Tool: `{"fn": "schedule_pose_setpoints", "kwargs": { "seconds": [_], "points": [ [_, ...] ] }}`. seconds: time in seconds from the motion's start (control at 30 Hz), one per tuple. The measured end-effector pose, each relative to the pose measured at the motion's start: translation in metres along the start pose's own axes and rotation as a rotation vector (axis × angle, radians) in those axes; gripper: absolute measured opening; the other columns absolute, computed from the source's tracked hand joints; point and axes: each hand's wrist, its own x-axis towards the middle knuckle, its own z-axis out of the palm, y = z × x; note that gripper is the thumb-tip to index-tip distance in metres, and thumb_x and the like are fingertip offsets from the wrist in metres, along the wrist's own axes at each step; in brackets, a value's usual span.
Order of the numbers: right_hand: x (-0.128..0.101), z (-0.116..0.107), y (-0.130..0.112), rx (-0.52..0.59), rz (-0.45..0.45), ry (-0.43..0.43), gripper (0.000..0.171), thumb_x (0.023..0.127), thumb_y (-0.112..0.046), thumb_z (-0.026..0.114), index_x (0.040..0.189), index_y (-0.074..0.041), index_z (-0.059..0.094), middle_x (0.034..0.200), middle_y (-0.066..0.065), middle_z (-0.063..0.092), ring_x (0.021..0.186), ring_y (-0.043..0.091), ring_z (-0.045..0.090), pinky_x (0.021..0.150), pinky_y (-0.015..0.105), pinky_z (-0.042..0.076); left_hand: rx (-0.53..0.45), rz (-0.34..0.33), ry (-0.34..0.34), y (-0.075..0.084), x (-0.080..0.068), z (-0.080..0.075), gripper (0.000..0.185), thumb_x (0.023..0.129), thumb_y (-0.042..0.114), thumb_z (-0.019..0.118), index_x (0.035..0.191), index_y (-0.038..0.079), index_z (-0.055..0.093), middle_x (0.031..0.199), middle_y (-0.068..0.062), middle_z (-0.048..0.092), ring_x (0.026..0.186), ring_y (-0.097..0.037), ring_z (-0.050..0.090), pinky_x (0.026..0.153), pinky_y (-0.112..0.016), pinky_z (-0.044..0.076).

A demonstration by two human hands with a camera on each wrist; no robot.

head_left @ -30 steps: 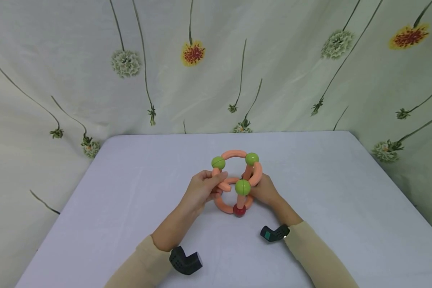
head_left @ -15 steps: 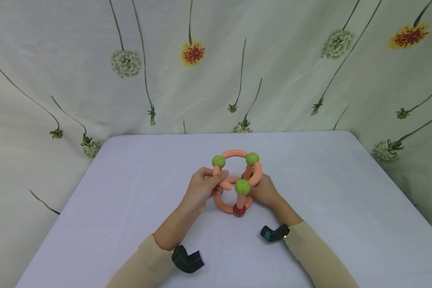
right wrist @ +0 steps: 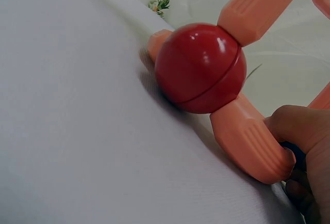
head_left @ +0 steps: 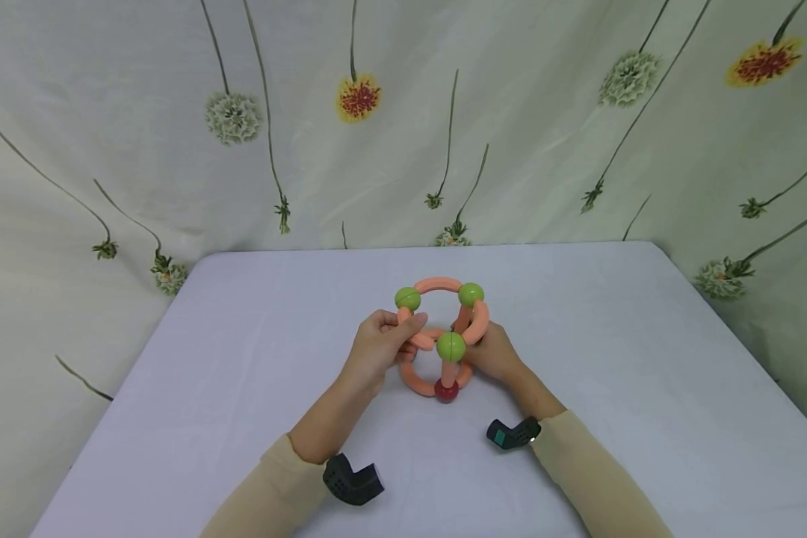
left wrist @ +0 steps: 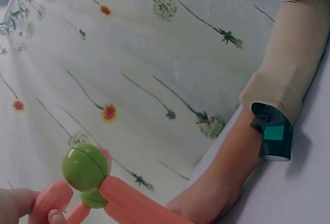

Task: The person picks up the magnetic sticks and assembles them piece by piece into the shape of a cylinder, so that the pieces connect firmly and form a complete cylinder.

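Observation:
In the head view a frame of salmon-coloured curved and straight rods joined by balls stands on the table. Its upper ring has a rear left green ball [head_left: 407, 299], a rear right green ball [head_left: 471, 294] and a front green ball [head_left: 451, 347]. A red ball [head_left: 447, 390] sits low at the front. My left hand [head_left: 376, 347] pinches a curved rod [left wrist: 50, 203] of the upper ring, one end close beside the front green ball. On the other side, my right hand [head_left: 496, 355] grips a lower curved rod [right wrist: 252, 146] near the red ball; the frame partly hides its fingers.
A pale cloth covers the table [head_left: 296, 299]. Behind it hangs a flower-printed curtain [head_left: 531, 134]. Both wrists wear a black camera, the left camera [head_left: 353, 482] hanging over the table and the right camera [head_left: 513, 433] beside the sleeve cuff.
My left hand has shifted slightly up and right, bringing the end of its curved rod nearer to the front green ball. The right hand keeps its grip in nearly the same place.

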Motion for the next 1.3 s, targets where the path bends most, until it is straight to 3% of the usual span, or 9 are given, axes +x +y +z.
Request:
{"fn": "schedule_pose_setpoints", "kwargs": {
  "seconds": [0.67,0.93,1.3],
  "points": [
    [-0.001,-0.001,-0.002,-0.007,0.029,-0.016,0.031,0.083,-0.015,0.075,0.11,-0.008,0.063,0.099,0.004,0.064,0.091,0.021,0.055,0.086,0.041,0.046,-0.023,0.011,-0.002,-0.004,0.003,0.001,0.032,0.092,0.025,0.069,0.097,0.002,0.048,0.067,-0.003,0.058,0.055,-0.009,0.054,0.056,-0.019,0.048],
    [0.0,0.0,0.0,-0.007,0.024,-0.021,0.03,0.083,-0.017,0.076,0.108,-0.009,0.061,0.098,0.003,0.063,0.094,0.021,0.056,0.087,0.041,0.046,-0.024,0.024,0.032,-0.005,0.007,-0.001,0.031,0.093,0.026,0.068,0.096,0.002,0.049,0.066,-0.002,0.058,0.055,-0.01,0.052,0.055,-0.02,0.047],
    [-0.001,0.0,0.0,-0.013,0.035,-0.022,0.032,0.083,-0.016,0.075,0.111,-0.008,0.062,0.102,0.004,0.064,0.097,0.021,0.057,0.09,0.044,0.046,0.057,0.035,0.022,-0.009,0.011,-0.001,0.036,0.094,0.033,0.065,0.1,0.001,0.051,0.067,-0.002,0.054,0.058,-0.011,0.053,0.055,-0.021,0.046]
  ]
}}
